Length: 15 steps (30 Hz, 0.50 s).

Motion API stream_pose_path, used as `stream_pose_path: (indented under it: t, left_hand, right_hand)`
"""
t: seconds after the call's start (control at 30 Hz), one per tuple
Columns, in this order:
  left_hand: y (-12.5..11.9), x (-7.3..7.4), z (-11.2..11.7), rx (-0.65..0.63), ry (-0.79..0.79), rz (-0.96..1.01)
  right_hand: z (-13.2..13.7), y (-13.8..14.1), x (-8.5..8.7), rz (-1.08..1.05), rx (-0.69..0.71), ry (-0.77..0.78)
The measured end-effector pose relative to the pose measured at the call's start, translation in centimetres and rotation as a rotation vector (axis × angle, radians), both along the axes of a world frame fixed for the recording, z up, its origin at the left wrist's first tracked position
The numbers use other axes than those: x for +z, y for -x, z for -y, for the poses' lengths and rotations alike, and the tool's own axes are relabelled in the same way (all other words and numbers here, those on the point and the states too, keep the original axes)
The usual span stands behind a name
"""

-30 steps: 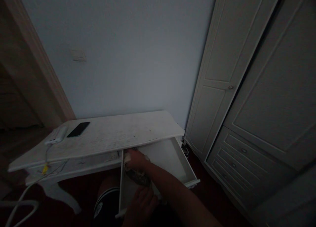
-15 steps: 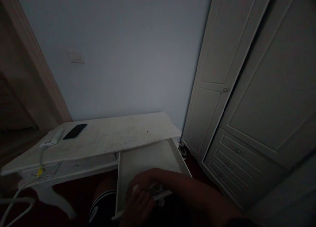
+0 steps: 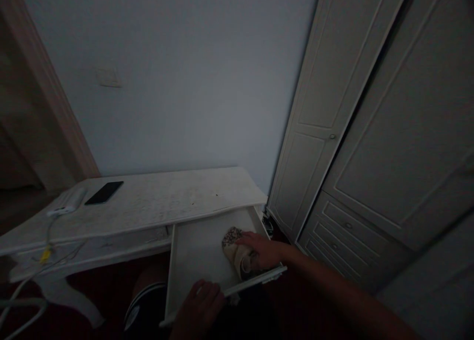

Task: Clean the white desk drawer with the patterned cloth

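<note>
A white drawer (image 3: pixel 192 261) is pulled out from the table, its front panel toward me. My left hand (image 3: pixel 202 300) is closed over the top edge of that panel, left of its middle. On the drawer's right side lies a soft beige bundle (image 3: pixel 233 253), like rolled cloth, with a dark speckled pattern at its far end. My right hand (image 3: pixel 261 248) reaches in from the right with its fingers around the bundle's right side. Dim light hides the bundle's exact kind.
On the white table (image 3: pixel 166 197) lie a dark phone (image 3: pixel 104 193) and a white power strip (image 3: pixel 68 202) with a hanging cable. A wardrobe (image 3: pixel 307 147) stands at the right. My knee (image 3: pixel 148 300) is below the table, left of the drawer.
My right hand has moved right and away from my left hand at the drawer's front. The beige bundle now shows inside the drawer, under my right hand. The view has shifted slightly.
</note>
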State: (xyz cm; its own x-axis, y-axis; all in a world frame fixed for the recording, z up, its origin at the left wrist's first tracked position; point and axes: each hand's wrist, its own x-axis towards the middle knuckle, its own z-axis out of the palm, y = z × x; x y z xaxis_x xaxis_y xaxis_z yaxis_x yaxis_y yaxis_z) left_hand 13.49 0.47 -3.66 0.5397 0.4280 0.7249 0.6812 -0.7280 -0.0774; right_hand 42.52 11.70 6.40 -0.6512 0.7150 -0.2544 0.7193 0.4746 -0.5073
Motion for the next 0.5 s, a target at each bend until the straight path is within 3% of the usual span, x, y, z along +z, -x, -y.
stream_pose_path:
  t: [0.17, 0.27, 0.37, 0.5]
  left_hand:
    - [0.1, -0.2, 0.1, -0.002, 0.028, -0.008]
    - [0.2, -0.3, 0.1, 0.000, 0.015, 0.002]
    - [0.1, -0.4, 0.0, 0.008, 0.006, -0.004]
    - [0.0, -0.1, -0.2, -0.004, -0.076, 0.007]
  right_hand:
    - [0.3, 3.3, -1.8, 0.185, -0.097, -0.024]
    - [-1.0, 4.9, -3.0, 0.252, -0.146, -0.172]
    - [-3.2, 5.6, -2.8, 0.238, -0.313, -0.320]
    - [-6.0, 7.3, -1.7, 0.206, -0.504, -0.408]
